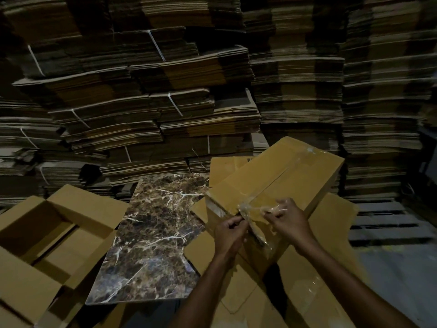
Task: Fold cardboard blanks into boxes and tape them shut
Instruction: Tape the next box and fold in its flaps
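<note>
Box sits tilted on flat blanks right of marble slab. Left hand and right hand, 2 pinches on clear tape at near edge. Risk: crumpled tape sticks to itself, seam bonds weakly

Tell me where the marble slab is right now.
The marble slab lies flat at centre-left of the head view, between the open box on its left and the taped box the hands work on at its right.
</note>
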A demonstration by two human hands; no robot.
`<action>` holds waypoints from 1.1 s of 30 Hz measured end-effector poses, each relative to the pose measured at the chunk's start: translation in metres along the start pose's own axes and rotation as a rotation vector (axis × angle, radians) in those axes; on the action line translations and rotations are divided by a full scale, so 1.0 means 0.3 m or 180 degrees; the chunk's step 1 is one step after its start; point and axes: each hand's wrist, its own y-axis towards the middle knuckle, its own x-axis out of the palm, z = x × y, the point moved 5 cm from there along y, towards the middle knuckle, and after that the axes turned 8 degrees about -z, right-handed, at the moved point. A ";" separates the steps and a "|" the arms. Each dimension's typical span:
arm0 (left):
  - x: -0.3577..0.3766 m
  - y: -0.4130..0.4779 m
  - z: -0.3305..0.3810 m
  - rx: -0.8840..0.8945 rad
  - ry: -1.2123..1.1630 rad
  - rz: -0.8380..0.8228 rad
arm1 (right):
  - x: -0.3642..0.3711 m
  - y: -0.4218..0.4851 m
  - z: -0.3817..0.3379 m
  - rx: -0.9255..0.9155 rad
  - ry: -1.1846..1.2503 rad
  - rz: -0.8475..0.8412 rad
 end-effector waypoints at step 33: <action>-0.079 0.087 -0.057 -0.0247 -0.0132 0.0207 | 0.200 0.014 -0.053 0.0239 -0.0573 -0.1291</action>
